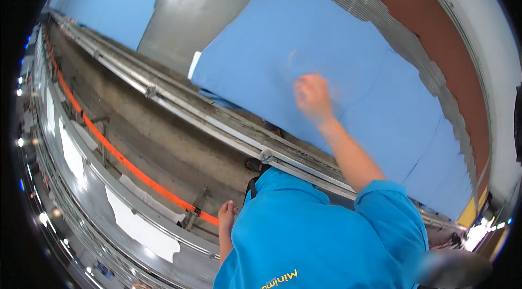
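Over a wide light-blue fabric sheet (375, 104) on a long table, my right hand (312, 93) is curled closed and blurred by motion. Just beyond it a faint pale streak shows above the cloth; what it is I cannot tell. Whether that hand touches the fabric is unclear, and anything inside its fingers is hidden. My left hand (227, 213) hangs low at my side, away from the cloth, with its fingers curled in. Nothing sticks out of it, though its palm is hidden. At the sheet's left corner sits a small white piece (194, 65).
Another blue fabric sheet (117, 3) lies farther left, past bare grey tabletop (190, 17). Metal rails (201, 120) edge the table near me. A brown strip (435, 28) runs along the far side. Behind me, an orange bar (130, 166) borders a second table with white pieces (141, 223).
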### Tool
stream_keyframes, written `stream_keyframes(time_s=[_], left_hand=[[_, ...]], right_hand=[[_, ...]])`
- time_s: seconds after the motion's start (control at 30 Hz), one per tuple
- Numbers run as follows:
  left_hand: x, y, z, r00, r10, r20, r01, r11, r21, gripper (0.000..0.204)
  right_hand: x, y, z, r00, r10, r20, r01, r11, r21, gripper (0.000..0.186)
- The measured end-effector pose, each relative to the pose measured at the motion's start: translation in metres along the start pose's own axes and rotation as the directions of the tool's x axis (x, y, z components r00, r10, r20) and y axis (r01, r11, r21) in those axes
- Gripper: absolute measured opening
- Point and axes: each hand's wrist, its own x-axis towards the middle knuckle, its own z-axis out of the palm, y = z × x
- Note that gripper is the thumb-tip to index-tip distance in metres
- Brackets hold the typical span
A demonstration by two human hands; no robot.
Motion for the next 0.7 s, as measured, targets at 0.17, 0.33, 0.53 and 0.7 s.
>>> stream_keyframes(time_s=[0.17,0.33,0.53,0.7], left_hand=[[0.014,0.061,-0.007,0.995,0.076,-0.057,-0.077,0.997,-0.015,0.04],[0.017,0.095,-0.003,0.991,0.111,-0.073,-0.116,0.991,-0.063,0.04],[0.039,0.048,-0.011,0.999,0.027,0.037,-0.026,0.999,-0.042,0.037],[0.048,0.049,-0.048,0.997,0.06,-0.05,-0.066,0.99,-0.122,0.035]], right_hand=[[-0.007,-0.007,0.011,0.97,0.157,0.186,-0.185,0.972,0.147,0.004],[0.049,0.051,-0.048,0.835,0.515,-0.194,-0.505,0.857,0.102,0.011],[0.088,0.058,-0.047,0.843,0.484,-0.236,-0.461,0.875,0.147,0.014],[0.145,0.047,0.015,0.955,0.193,-0.228,-0.19,0.981,0.035,0.01]])
